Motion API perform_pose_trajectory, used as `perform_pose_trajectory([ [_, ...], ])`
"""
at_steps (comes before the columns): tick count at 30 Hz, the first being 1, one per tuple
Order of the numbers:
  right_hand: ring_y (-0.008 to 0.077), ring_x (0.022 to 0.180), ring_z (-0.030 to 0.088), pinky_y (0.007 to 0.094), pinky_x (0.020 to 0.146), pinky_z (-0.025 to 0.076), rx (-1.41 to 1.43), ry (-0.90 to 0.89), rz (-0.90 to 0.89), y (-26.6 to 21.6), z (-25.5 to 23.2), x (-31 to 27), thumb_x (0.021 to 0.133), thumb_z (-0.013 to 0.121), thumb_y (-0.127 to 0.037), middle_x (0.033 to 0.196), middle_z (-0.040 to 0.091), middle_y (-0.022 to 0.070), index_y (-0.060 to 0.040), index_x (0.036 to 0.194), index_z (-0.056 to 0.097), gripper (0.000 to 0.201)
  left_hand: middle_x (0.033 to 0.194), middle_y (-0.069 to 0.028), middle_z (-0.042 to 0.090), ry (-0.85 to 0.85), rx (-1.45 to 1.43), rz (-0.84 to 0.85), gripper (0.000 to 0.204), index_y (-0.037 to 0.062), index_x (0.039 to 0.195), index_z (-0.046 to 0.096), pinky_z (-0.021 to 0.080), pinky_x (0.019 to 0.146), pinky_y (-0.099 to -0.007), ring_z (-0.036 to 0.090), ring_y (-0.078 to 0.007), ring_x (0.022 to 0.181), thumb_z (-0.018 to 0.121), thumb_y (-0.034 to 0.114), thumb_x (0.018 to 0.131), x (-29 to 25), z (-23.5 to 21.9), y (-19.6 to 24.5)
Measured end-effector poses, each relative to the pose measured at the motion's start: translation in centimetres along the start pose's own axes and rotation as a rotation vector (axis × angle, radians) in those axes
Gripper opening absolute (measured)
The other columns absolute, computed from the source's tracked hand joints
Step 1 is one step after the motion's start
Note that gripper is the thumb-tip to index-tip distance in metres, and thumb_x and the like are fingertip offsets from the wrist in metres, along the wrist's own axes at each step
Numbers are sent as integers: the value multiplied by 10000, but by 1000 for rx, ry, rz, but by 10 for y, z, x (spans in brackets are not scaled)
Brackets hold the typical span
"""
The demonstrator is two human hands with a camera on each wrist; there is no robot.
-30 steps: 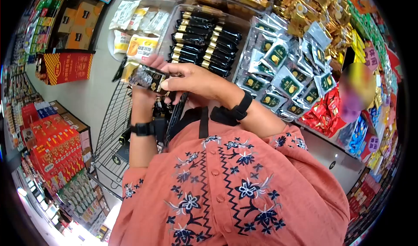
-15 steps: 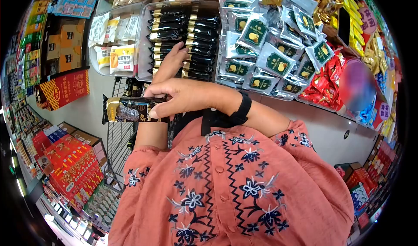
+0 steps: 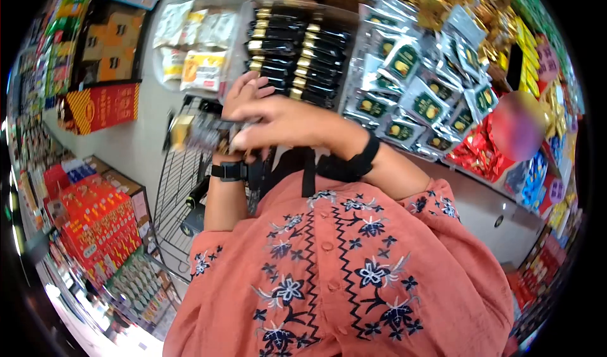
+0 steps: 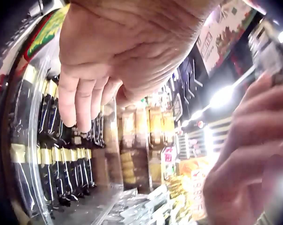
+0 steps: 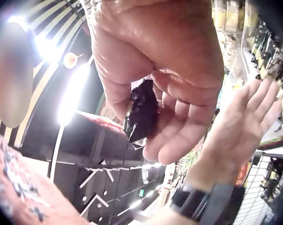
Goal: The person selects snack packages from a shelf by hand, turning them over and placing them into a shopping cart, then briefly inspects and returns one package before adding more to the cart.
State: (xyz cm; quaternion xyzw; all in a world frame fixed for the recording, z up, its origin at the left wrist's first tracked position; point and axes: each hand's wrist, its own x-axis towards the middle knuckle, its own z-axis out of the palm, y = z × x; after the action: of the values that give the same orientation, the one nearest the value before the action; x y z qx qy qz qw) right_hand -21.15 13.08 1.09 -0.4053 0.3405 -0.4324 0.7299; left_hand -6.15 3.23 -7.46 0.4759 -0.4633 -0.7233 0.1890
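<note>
In the head view my right hand [image 3: 288, 123] crosses over my left forearm, pinching a black and gold packet [image 3: 202, 134] between thumb and fingers. The right wrist view has the dark packet [image 5: 143, 111] end-on in the curled right hand [image 5: 162, 70]. My left hand [image 3: 246, 91], palm up with loosely bent fingers, is at the near edge of the bin of black packets [image 3: 272, 46]. No item shows in it. Its fingers hang relaxed in the left wrist view, where the left hand [image 4: 122, 51] appears in front of the black packets [image 4: 62, 164].
Right of the black packets lie silver-green packets [image 3: 404, 60], with red ones [image 3: 477, 151] beyond. A tub of white and yellow packets [image 3: 202, 69] stands to the left. Below it is a wire cart [image 3: 167, 196], and red boxes [image 3: 95, 221] are stacked at far left.
Since half a second ago, my left hand has drawn back from over the black packets towards the bin's near left edge. The packet in my right hand has tilted, and the head view has shifted.
</note>
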Motion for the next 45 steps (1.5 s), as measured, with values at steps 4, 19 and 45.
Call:
perform_pose_trajectory([
  [4, 144, 770, 683, 254, 642, 548, 87, 142, 39, 0, -21, 13, 933, 689, -335, 1000, 683, 81, 14, 1216, 622, 454, 1095, -106, 661, 151, -359, 170, 261, 57, 1114, 590, 574, 855, -395, 665, -236, 1028, 493, 288, 1040, -38, -60, 20],
  [19, 149, 730, 688, 243, 609, 561, 22, -12, 207, 11, 5, 70, 970, 657, -331, 937, 696, 82, -5, 1256, 603, 437, 1057, -72, 686, 243, -197, 338, 359, -15, 1286, 549, 580, 710, -290, 672, -133, 860, 596, 219, 1017, -111, -110, 54],
  [45, 179, 717, 709, 261, 589, 588, 112, 20, 176, 13, -12, 75, 1019, 534, -468, 929, 719, 151, 41, 1239, 574, 555, 1049, -62, 681, 319, -225, 296, 303, 37, 1226, 541, 546, 667, -290, 665, -152, 866, 588, 254, 1020, -107, -101, 54],
])
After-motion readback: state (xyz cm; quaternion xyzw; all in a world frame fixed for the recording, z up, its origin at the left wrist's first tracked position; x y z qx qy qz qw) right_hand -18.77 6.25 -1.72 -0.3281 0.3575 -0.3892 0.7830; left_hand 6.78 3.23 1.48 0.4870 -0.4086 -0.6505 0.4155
